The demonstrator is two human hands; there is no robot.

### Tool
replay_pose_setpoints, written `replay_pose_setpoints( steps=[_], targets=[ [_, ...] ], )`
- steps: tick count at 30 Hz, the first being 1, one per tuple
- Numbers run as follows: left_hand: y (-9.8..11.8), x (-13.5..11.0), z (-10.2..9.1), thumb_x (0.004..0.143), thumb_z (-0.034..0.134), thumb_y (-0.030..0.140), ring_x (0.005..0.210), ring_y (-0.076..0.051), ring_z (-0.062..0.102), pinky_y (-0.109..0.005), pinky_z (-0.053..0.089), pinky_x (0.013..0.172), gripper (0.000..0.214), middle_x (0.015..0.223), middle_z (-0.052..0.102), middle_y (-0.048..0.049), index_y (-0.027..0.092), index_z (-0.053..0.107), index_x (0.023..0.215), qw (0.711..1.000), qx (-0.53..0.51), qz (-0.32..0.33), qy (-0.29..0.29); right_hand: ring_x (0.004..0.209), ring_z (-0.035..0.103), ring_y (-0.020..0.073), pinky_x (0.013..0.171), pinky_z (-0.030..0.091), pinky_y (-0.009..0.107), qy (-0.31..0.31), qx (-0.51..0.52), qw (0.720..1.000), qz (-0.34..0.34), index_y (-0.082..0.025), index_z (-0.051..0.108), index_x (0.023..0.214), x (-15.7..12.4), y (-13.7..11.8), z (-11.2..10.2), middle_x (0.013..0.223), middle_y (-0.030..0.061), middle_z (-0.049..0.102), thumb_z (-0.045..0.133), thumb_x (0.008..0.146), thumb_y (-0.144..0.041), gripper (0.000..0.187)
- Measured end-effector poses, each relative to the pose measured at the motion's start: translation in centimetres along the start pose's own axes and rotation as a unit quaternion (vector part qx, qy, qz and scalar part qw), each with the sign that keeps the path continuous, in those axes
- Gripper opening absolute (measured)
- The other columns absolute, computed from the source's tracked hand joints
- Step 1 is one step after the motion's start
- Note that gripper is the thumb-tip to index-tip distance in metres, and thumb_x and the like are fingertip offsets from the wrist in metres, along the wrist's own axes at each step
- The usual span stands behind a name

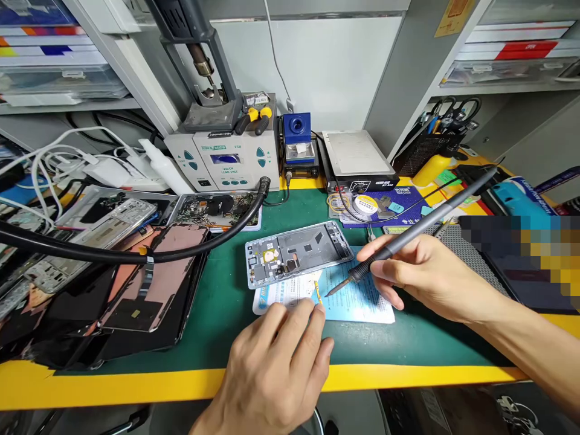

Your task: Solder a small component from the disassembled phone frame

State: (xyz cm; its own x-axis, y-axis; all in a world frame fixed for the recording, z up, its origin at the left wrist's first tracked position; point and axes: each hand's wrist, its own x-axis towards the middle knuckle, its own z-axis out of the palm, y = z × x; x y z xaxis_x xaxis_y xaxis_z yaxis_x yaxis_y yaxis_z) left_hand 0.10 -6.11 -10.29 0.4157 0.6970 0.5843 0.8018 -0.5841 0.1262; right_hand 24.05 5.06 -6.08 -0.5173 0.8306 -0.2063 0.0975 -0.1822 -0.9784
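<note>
My right hand (408, 269) grips a grey soldering iron (421, 223), pen-fashion. Its tip points down to the left, close beside a small yellow flex cable (318, 292). My left hand (281, 362) comes in from the front with its fingers together, fingertips at the cable's lower end; the grip itself is partly hidden. Beneath the cable lies a blue and white printed packet (357, 296) on the green mat (226, 308). An opened phone frame (299, 251) with bare inner parts rests on the packet's back edge, just beyond the cable.
A thick black hose (226, 232) arches from the rework station (226, 160) across stacked phone parts (149, 284) at left. A hot plate (357, 157) and blue soldering stand (298, 136) are at the back. A dark-screened device (512, 266) lies right; the iron's cord loops behind.
</note>
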Motion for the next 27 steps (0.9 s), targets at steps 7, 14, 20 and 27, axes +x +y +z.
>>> replay_pose_setpoints(
  steps=[7,14,20,27],
  targets=[
    [0.0,0.3,0.1,0.087,0.073,0.022,0.080,-0.025,0.067,-0.038,0.051,0.061,0.028,0.108,0.079,-0.0098,0.009,0.075,0.112,1.000,0.005,0.001,0.016,0.048,0.051,0.0157,0.050,0.041,0.027,0.009,-0.076,0.997,0.009,-0.012,0.068,0.104,-0.1,-0.3,0.6,0.052,-0.0007,0.061,0.066,0.093,-0.038,0.028],
    [0.0,0.1,0.2,0.086,0.075,0.020,0.078,-0.026,0.067,-0.039,0.051,0.061,0.028,0.106,0.079,-0.0112,0.006,0.075,0.110,1.000,0.002,-0.001,0.019,0.045,0.049,0.0150,0.047,0.041,0.026,0.010,-0.073,0.997,0.028,-0.015,0.067,0.098,0.0,-0.8,1.2,0.049,-0.0030,0.057,0.072,0.083,-0.035,0.025],
    [0.1,0.2,0.3,0.086,0.074,0.020,0.079,-0.026,0.066,-0.040,0.052,0.063,0.026,0.106,0.079,-0.0110,0.007,0.075,0.109,1.000,0.004,0.003,0.022,0.044,0.049,0.0143,0.045,0.041,0.025,0.013,-0.070,0.997,0.021,-0.015,0.068,0.098,0.0,-0.9,1.3,0.049,-0.0025,0.059,0.072,0.082,-0.033,0.025],
    [-0.1,0.0,0.5,0.086,0.074,0.019,0.082,-0.026,0.067,-0.040,0.051,0.064,0.030,0.107,0.079,-0.0122,0.004,0.074,0.113,1.000,0.001,0.010,0.025,0.045,0.052,0.0139,0.044,0.044,0.022,-0.001,-0.041,0.999,0.005,-0.016,0.068,0.099,0.0,-0.7,1.2,0.051,-0.0041,0.058,0.072,0.085,-0.030,0.020]
  ],
)
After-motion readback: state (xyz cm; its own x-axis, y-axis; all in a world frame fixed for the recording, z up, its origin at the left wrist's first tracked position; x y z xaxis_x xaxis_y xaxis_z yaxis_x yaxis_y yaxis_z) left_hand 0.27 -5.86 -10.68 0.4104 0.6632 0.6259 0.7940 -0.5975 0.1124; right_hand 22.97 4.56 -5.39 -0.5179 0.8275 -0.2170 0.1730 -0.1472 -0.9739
